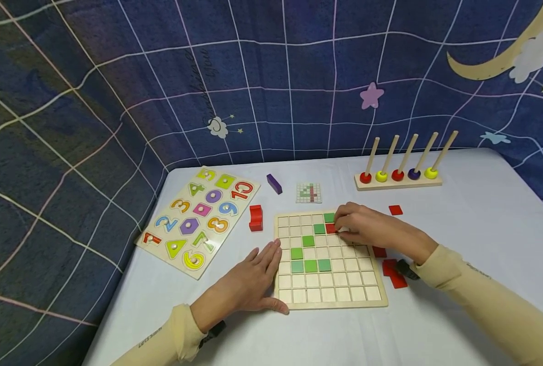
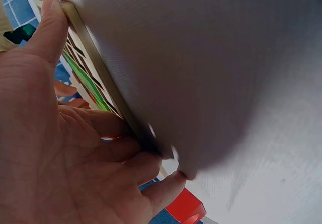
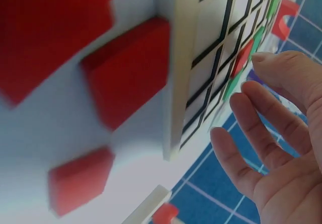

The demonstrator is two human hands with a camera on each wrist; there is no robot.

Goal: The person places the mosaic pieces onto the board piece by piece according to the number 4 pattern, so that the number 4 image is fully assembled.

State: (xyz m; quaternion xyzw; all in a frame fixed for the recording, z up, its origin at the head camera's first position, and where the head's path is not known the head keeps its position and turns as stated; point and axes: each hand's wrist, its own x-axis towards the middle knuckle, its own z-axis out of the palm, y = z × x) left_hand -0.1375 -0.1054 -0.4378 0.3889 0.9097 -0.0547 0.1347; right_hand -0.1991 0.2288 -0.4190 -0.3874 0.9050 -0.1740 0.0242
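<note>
Left hand (image 1: 248,285) flat against board (image 1: 340,300) edge, fingers straight, together. Right hand (image 1: 372,231) over board, fingertips on red tile (image 1: 330,228), fingers loosely extended.

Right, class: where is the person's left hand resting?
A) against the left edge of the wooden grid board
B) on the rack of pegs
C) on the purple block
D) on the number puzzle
A: the left hand lies flat on the table, its fingers against the left edge of the grid board.
</note>
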